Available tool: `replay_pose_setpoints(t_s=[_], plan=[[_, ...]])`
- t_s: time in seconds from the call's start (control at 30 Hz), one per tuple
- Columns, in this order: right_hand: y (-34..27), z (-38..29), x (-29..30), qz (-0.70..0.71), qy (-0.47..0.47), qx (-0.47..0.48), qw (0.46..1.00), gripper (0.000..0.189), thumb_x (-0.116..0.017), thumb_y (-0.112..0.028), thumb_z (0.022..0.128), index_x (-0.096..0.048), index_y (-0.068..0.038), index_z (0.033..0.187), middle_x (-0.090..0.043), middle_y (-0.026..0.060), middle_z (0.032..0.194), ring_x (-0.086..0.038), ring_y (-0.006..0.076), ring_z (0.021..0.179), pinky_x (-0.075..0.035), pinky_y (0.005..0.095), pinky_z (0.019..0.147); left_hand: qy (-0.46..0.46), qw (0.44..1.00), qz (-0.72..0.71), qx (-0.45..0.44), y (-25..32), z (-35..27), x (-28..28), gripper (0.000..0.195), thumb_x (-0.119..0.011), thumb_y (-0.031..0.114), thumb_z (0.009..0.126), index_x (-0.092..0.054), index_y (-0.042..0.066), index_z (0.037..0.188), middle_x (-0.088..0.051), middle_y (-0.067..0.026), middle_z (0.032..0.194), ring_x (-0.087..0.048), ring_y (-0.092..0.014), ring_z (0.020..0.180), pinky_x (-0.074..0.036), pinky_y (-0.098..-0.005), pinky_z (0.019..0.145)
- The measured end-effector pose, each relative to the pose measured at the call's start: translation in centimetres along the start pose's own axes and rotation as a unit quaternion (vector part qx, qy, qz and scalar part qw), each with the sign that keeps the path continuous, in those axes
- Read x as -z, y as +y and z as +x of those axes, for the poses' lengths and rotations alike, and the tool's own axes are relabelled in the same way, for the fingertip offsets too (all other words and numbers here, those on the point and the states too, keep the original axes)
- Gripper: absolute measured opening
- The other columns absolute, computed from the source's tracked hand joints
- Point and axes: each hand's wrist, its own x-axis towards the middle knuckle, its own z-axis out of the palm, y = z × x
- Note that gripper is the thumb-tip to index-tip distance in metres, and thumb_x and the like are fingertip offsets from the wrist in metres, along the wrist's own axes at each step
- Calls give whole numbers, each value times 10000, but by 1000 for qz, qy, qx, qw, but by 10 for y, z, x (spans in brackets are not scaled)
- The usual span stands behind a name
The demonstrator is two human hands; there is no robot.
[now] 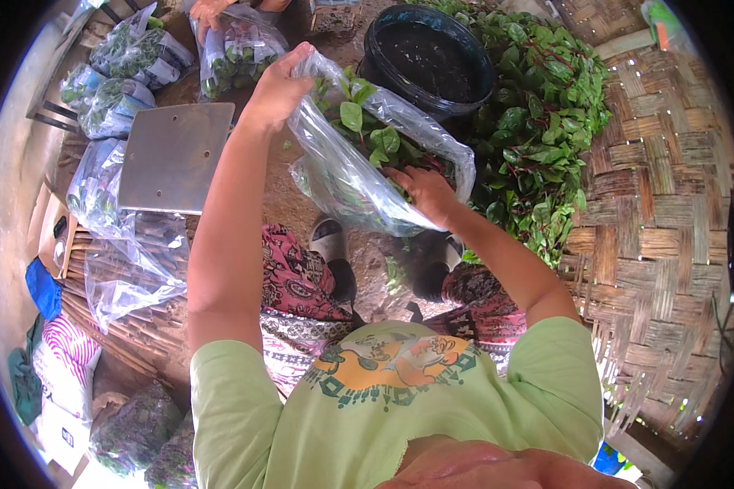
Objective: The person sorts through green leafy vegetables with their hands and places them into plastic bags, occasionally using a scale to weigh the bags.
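A clear plastic bag [367, 189] with leafy greens [373, 131] inside hangs open above the floor in front of me. My left hand [284, 85] is pinched on the far left end of its rim, holding it up. My right hand [425, 192] reaches into the bag's mouth near its right end, its fingers on the greens; some fingertips are hidden among leaves and plastic. A large heap of red-stemmed leafy greens [526, 134] lies just right of the bag. Beyond the bag stands a black round tub [428, 61] with dark contents.
A metal-topped stool or stand [174, 156] is at the left, beside filled bags of greens [116, 104]. Another person's hand [208, 15] touches a filled bag [241, 52] at the top. A woven bamboo wall [654, 202] bounds the right; bundled sticks [116, 318] lie lower left.
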Motion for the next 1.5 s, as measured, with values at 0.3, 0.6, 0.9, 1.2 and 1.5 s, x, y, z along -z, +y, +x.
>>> replay_pose_setpoints(t_s=[0.3,0.6,0.9,1.2,1.5], plan=[[2,-7,-9,22,-62,-32,997,642,-638,-236,692,-406,-192,1289,-564,148,991,-573,360,891,-458,444,785,-47,979,158,-117,17,-25,6,640,-439,-73,693,-375,-19,1328,-409,-80,1356,-340,-141,1261,-239,-220,1010],[-9,7,33,-77,-110,-75,988,878,-779,-287,589,-350,-256,1354,-497,125,1202,-481,292,1118,-360,446,927,3,870,481,-112,13,-49,-5,625,-596,44,683,-448,71,1290,-407,-158,1340,-449,-272,1179,-383,-329,940],[62,-51,58,439,251,-231,831,939,-756,-387,636,-286,-59,1379,-333,198,1371,-302,347,1275,-252,378,1061,-167,683,653,-281,16,-75,-134,742,-712,357,674,-423,104,1308,-330,-145,1392,-248,-336,1313,-139,-554,1057],[44,-28,-79,600,425,-264,625,904,-554,-530,798,-184,57,1378,-234,233,1421,-192,309,1341,-148,353,1092,-335,687,637,-105,-66,-65,-189,1223,-789,481,530,-69,37,1413,-145,-168,1463,-117,-325,1363,-125,-556,1067],[32,-36,-49,318,280,-309,851,619,-545,-446,832,-418,-75,1311,-355,104,1397,-254,287,1330,-121,532,1075,-298,701,630,-148,-68,-77,-169,1055,-800,473,505,-307,-9,1304,-360,-177,1324,-349,-320,1225,-265,-473,1001]])
